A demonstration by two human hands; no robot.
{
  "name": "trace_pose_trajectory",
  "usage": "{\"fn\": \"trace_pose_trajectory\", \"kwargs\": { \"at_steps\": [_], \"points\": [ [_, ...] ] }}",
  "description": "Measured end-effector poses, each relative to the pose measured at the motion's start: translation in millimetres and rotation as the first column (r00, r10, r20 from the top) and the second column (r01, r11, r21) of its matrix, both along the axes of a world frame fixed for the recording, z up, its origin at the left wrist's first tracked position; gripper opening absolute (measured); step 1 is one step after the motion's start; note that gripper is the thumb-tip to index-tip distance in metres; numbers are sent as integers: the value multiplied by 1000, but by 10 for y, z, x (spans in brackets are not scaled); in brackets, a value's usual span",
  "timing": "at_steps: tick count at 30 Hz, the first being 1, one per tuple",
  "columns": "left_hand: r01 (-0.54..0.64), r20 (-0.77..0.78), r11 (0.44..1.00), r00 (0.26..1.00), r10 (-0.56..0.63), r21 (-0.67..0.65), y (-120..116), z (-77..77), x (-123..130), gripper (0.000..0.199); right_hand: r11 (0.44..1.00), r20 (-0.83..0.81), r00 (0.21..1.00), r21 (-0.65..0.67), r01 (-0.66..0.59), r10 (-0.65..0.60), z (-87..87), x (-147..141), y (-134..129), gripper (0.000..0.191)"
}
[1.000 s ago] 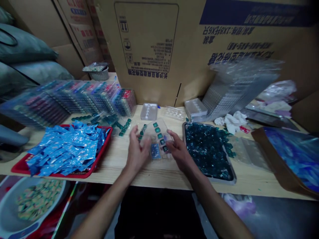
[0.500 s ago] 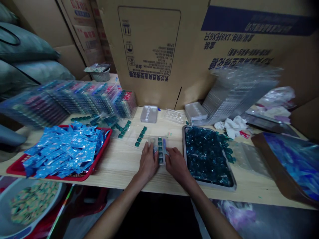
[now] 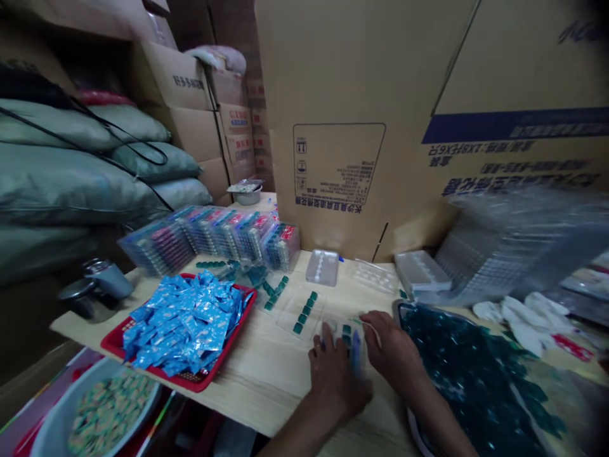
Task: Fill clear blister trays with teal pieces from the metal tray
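Observation:
On the wooden table in front of me lies a small clear plastic tray with a row of dark green cubes and a slim blue piece beside them. My left hand lies over its left and near part, fingers bent onto it and thumb blurred. At its right edge, my right hand holds the tray with thumb and fingers closed. Part of the tray is hidden under my hands. Just left, another clear tray carries a row of green cubes.
A dark-rimmed tray of glossy green cubes stands right. A red basket of blue packets is left. Behind are packed clear boxes, stacked empty trays and a large carton. A basin sits below left.
The view has swung left and up, so things appear lower and farther right. My left hand has come across the tray's near part; my right hand has moved up its right edge.

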State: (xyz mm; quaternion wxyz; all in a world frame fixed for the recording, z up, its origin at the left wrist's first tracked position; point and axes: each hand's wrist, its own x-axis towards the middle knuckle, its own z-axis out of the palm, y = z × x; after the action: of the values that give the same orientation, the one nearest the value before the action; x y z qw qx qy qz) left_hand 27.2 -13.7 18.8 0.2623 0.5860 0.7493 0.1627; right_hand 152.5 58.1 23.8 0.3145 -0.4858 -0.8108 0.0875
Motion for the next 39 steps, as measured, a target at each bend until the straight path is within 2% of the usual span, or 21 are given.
{"fn": "trace_pose_trajectory", "kwargs": {
  "at_steps": [4,8,10,12,14,16,18,20,22,26,28,29,30,31,32,33,35,36,37,39],
  "points": [
    [22,-31,999,999,-24,-44,17,-10,-9,96,999,-79,996,27,-28,30,41,-103,8,31],
    [75,-126,997,989,-74,4,-75,2,-132,86,1000,-158,987,3,-22,22,14,-33,-45,31],
    [116,-190,988,977,-95,100,-133,-7,-224,81,998,-233,972,-56,8,-20,-30,50,-47,29],
    [129,-231,971,970,-81,202,-176,-21,-310,72,975,-338,936,-222,22,-98,-102,111,-52,26],
    [132,-249,953,966,-62,272,-206,-11,-366,65,888,-481,854,-458,-53,-197,-175,110,-92,31],
    [143,-255,939,965,-62,313,-221,37,-384,62,735,-624,716,-637,-232,-314,-218,38,-170,47],
    [160,-252,924,965,-72,348,-219,106,-368,60,594,-720,561,-676,-436,-408,-225,-83,-256,61],
    [173,-241,910,967,-84,378,-202,169,-336,58,519,-781,430,-623,-585,-453,-201,-215,-315,63],
    [174,-223,903,971,-90,393,-183,210,-312,59,508,-812,343,-568,-647,-472,-161,-324,-332,58],
    [129,-115,895,989,-87,427,-156,236,-369,64,546,-834,255,-521,-656,-490,-92,-422,-264,50],
    [4,36,869,999,-26,494,-127,253,-476,67,566,-835,196,-502,-654,-514,-75,-434,-160,49],
    [-114,160,843,987,33,525,-106,272,-543,66,577,-832,164,-495,-649,-529,-62,-444,-88,50],
    [-264,318,807,943,100,529,-83,300,-612,65,594,-832,128,-485,-642,-540,-38,-461,-8,51],
    [-423,496,767,854,158,482,-60,336,-676,64,614,-835,92,-469,-635,-543,0,-491,75,50],
    [-551,670,744,717,191,378,-36,377,-730,62,635,-843,57,-445,-632,-535,54,-536,153,50],
    [-620,812,750,547,203,231,-12,420,-767,62,655,-856,23,-412,-634,-516,120,-600,220,48],
    [-573,954,818,217,205,-46,39,499,-791,59,696,-880,-45,-342,-631,-473,272,-780,302,45],
    [-521,975,845,100,200,-120,70,532,-784,55,714,-886,-72,-318,-624,-458,346,-889,316,44],
    [-498,983,855,22,180,-145,105,560,-774,51,725,-892,-88,-299,-621,-443,410,-998,315,44],
    [-571,994,815,-33,102,-103,191,612,-789,43,714,-916,-66,-261,-650,-395,496,-1174,295,47]
  ]
}}
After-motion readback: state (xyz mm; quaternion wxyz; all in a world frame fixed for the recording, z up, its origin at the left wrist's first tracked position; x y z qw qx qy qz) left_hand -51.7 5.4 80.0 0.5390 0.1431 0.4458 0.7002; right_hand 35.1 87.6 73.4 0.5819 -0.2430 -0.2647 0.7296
